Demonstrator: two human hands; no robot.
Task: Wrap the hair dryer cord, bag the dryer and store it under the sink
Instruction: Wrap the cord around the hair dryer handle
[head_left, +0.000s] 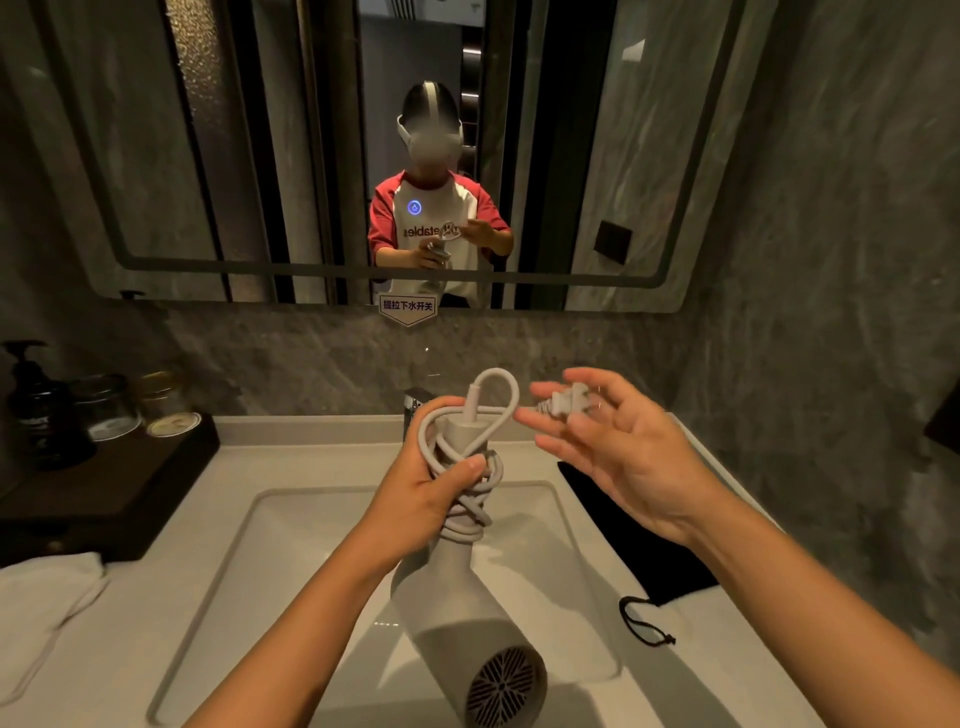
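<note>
A pale grey hair dryer (462, 613) hangs over the sink, its handle up and its rear grille toward me. My left hand (415, 493) grips the handle, around which the white cord (467, 467) is wound in several turns, with a loop standing above the handle's end. The plug (563, 402) at the cord's free end sits in the fingers of my right hand (618, 447), just right of the handle. A black drawstring bag (639, 540) lies flat on the counter to the right of the basin.
The white rectangular sink (249, 561) fills the middle, with a chrome faucet (415, 405) behind the dryer. A dark wooden tray (104, 483) at left holds a pump bottle (41, 410) and glass jars (109, 410). A white towel (47, 603) lies front left. A mirror (208, 156) covers the wall.
</note>
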